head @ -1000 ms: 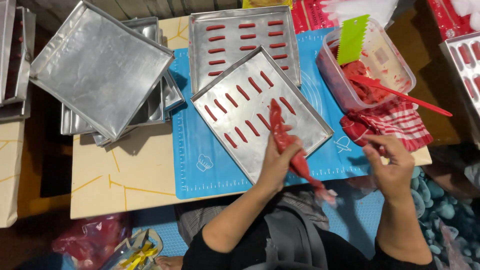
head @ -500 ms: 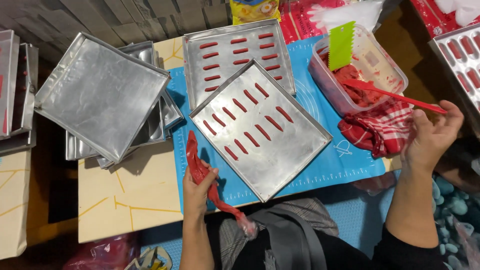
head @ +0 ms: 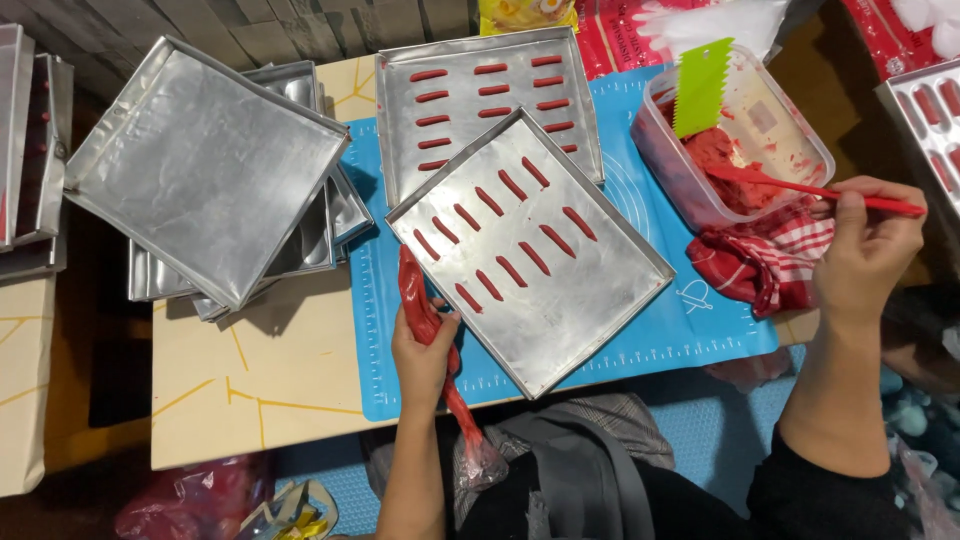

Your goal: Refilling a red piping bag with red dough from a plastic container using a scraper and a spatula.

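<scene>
Beside tray (head: 560, 330), piping bag (head: 425, 320) upright, tip away

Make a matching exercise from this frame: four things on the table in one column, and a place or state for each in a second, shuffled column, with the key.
Things:
1. piping bag
2. red spatula
3. green scraper
4. checked cloth

Places or states:
A. standing in the clear tub of red dough
B. lying on the blue mat beside the tub
C. gripped in the left hand, beside the tilted tray
D. handle pinched by the right hand, blade in the tub

Pairs: 1-C, 2-D, 3-A, 4-B
</scene>
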